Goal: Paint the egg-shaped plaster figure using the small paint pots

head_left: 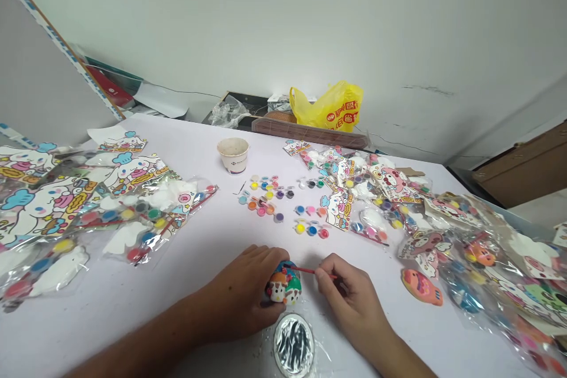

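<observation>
My left hand (241, 292) is wrapped round a small painted plaster figure (284, 287) and holds it on the white table (212, 236). The figure shows blue, red, green and white paint. My right hand (349, 295) pinches a thin red paintbrush (310, 271), whose tip touches the top of the figure. Just in front of the figure, near the table's front edge, lies a round piece with crinkled clear film on it (293, 345).
Small paint pots (270, 198) lie in strips at mid-table behind a paper cup (233, 155). Bagged cartoon craft kits (66, 207) pile up at left and more kits (478, 242) at right. An orange painted figure (422, 286) lies at right. A yellow plastic bag (330, 107) sits by the wall.
</observation>
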The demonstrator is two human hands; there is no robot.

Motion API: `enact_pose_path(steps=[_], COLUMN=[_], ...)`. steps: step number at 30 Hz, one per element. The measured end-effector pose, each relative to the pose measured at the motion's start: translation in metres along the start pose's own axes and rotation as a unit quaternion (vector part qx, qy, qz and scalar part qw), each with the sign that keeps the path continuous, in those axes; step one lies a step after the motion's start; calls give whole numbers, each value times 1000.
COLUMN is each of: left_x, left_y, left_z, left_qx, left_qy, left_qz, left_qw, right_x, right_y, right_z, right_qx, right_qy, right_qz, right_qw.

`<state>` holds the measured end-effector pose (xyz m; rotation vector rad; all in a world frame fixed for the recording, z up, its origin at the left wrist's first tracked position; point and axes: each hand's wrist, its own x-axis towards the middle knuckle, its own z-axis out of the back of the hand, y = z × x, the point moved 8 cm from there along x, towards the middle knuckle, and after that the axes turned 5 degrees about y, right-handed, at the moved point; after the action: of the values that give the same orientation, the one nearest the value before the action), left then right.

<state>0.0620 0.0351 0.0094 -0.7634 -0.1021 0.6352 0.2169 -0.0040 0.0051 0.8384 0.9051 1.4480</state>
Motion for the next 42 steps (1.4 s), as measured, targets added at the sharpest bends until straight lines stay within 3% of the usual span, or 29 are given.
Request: enact_pose_path(steps=[11, 22, 28, 32, 37, 42], left_x=[1, 1, 1, 1, 1, 1], left_y=[0, 0, -1, -1, -2, 0], left_z=[1, 1, 2, 3, 3, 2], left_qx=[-5, -5, -8, -6, -8, -4], left_qy=[5, 7, 9, 14, 12, 15], left_qz=[0, 6, 4, 18, 12, 15], left_qw=[1000, 1000, 1000, 1000, 1000, 1000], right_x=[-1, 0, -2, -1, -2, -2], right_y=[-1, -4, 0, 1, 2, 2], right_z=[1, 2, 7, 3, 9, 8], right_qx=[18, -8, -5, -9, -13, -24], right_qy=[-9, 20, -21, 5, -24, -4], right_qz=[-16, -1, -1, -1, -9, -4], right_qw=[1000, 1000, 1000, 1000, 1000, 1000])
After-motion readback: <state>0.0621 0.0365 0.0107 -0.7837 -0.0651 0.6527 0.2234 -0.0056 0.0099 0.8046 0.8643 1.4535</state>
